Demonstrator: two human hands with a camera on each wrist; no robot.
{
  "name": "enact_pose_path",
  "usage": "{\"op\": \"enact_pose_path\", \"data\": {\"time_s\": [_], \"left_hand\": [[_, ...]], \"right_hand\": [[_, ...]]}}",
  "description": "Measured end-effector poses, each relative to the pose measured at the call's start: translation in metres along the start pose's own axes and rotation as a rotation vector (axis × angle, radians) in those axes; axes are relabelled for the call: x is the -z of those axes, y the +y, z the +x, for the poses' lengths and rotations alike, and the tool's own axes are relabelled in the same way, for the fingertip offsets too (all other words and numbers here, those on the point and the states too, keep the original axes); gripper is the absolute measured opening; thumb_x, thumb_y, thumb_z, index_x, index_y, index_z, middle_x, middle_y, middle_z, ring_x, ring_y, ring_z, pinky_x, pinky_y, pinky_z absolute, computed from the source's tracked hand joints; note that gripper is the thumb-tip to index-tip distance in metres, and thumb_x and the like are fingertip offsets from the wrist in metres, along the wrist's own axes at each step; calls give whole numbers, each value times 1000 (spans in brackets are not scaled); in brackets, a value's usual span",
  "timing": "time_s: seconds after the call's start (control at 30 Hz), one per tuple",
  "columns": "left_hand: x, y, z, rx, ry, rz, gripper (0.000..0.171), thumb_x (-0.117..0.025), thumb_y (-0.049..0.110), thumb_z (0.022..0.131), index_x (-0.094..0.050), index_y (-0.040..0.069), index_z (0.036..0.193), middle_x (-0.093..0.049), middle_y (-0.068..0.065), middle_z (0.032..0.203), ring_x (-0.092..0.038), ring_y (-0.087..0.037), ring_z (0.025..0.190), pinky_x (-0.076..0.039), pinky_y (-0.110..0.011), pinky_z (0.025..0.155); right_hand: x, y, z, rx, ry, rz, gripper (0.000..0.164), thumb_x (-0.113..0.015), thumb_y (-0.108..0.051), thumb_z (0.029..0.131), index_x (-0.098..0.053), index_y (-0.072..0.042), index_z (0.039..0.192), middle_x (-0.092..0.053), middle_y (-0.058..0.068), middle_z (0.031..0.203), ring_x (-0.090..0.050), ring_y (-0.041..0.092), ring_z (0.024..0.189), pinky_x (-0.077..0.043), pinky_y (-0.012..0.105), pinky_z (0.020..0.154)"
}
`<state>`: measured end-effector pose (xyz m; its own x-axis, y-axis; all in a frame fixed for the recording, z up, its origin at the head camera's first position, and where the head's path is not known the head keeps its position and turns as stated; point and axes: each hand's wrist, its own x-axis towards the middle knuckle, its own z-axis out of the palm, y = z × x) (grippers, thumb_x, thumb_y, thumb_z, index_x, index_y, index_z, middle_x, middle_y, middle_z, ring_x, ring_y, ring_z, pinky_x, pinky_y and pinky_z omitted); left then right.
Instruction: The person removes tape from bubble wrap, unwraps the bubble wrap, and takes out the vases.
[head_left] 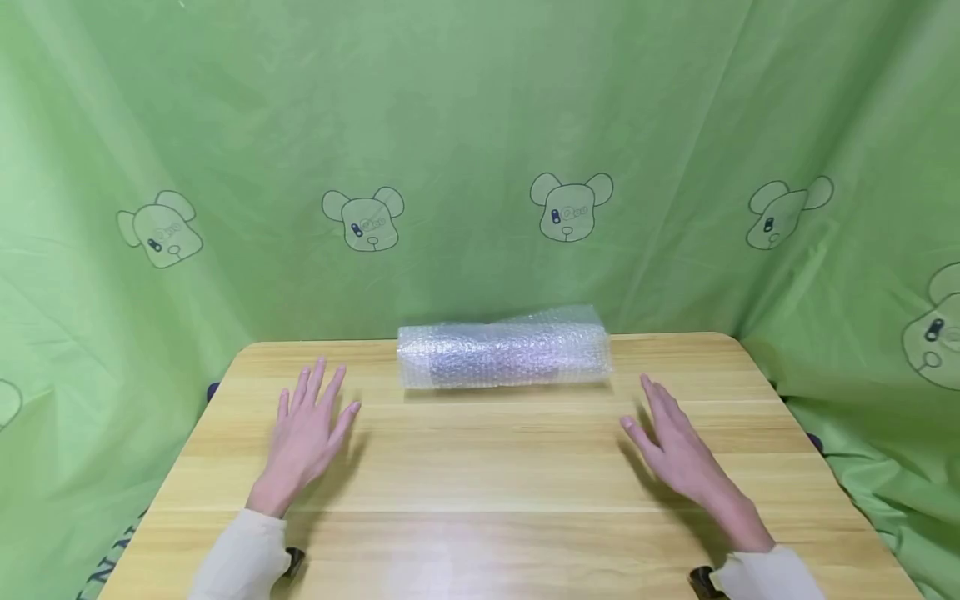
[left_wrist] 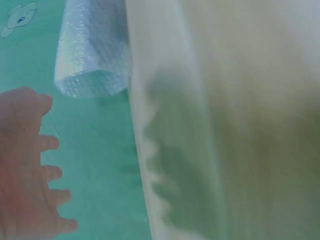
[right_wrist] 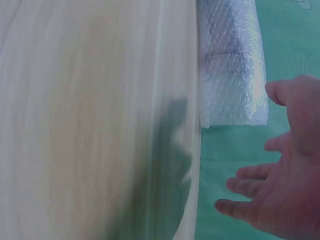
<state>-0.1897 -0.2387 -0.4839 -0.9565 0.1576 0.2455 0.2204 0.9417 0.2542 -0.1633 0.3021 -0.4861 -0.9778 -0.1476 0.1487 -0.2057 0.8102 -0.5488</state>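
Observation:
A roll of clear bubble wrap [head_left: 502, 357] lies crosswise near the far edge of the wooden table [head_left: 480, 467], with a loose flap rising at its back right. Something bluish and purplish shows faintly through the layers; what it is I cannot tell. My left hand [head_left: 303, 437] is held over the table to the left of the roll, fingers spread and straight, touching nothing. On the other side, my right hand [head_left: 678, 450] hovers with extended fingers and the thumb apart, also holding nothing. Both wrist views show the hands apart from the bubble wrap [left_wrist: 92, 50].
A green curtain [head_left: 465, 125] printed with mouse-like cartoon heads hangs behind the table and along both sides. The table's far corners are rounded. Dark bands [head_left: 707, 582] show at the cuffs of the light sleeves [head_left: 243, 554].

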Motion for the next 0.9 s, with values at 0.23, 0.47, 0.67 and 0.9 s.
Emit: {"op": "enact_pose_path", "data": {"time_s": [0.23, 0.47, 0.67, 0.9], "left_hand": [[3, 12, 17, -52, 45, -39, 72, -44, 56, 105, -32, 11, 161, -12, -19, 170, -16, -45, 153, -13, -71, 120], [6, 34, 38, -163, 59, -101, 73, -52, 53, 104, -32, 13, 161, -11, -16, 171, -16, -41, 154, -10, -66, 123], [5, 46, 48, -198, 50, -106, 71, -56, 50, 103, -34, 14, 160, -19, -17, 169, -21, -40, 153, -14, -65, 123], [7, 60, 61, -224, 39, -106, 70, -56, 49, 103, -36, 16, 160, -25, -16, 167, -24, -38, 152, -15, -63, 123]], "right_hand": [[-8, -15, 2, -121, -44, 244, 90, -47, -49, 107, 15, -16, 163, -15, 37, 162, -23, 58, 145, -21, 77, 112], [-20, -31, 4, -291, -98, 558, 97, -47, -56, 105, 22, -16, 161, -18, 34, 163, -31, 52, 144, -32, 65, 115], [-31, -40, 11, -323, -77, 762, 97, -51, -50, 106, 20, -13, 161, -19, 32, 163, -29, 47, 147, -33, 54, 119], [-35, -51, 18, -367, -56, 965, 95, -53, -41, 107, 20, -14, 162, -17, 32, 163, -28, 42, 149, -29, 48, 123]]}}
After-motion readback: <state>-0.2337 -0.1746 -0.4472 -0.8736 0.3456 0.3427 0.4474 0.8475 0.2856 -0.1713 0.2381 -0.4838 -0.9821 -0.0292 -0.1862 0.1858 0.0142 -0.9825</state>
